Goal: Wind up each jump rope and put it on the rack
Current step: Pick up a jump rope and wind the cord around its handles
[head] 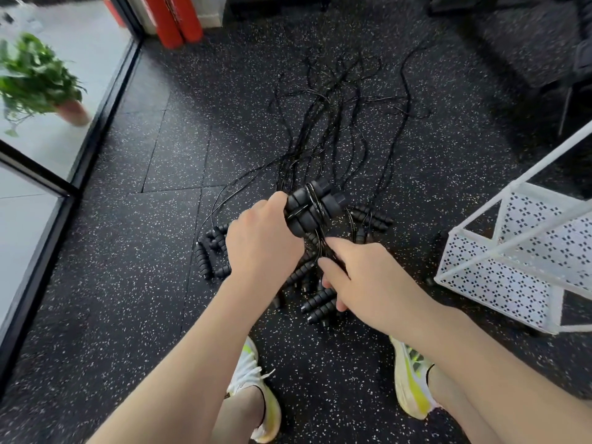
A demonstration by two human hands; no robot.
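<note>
Both hands work above the floor at the frame's centre: the left hand [264,240] grips a pair of black foam handles [312,208] held side by side, fingers curled round their near ends, while the right hand [362,274] pinches the thin black cord [320,248] that drops from the handles toward five o'clock. A few turns of cord already cross the handles, so the winding step looks to be under way rather than finished. Loose jump ropes [336,123] trail away toward twelve o'clock across the speckled floor [144,299], and more handles lie at eight o'clock [213,251], at three o'clock [371,217], and beneath the hands. At three to four o'clock stands the white perforated rack [499,267], well apart from the bundle. The next move probably calls for carrying the cord round the handles again under steady tension, so the turns lie snug and the slack does not snag the ropes below.
</note>
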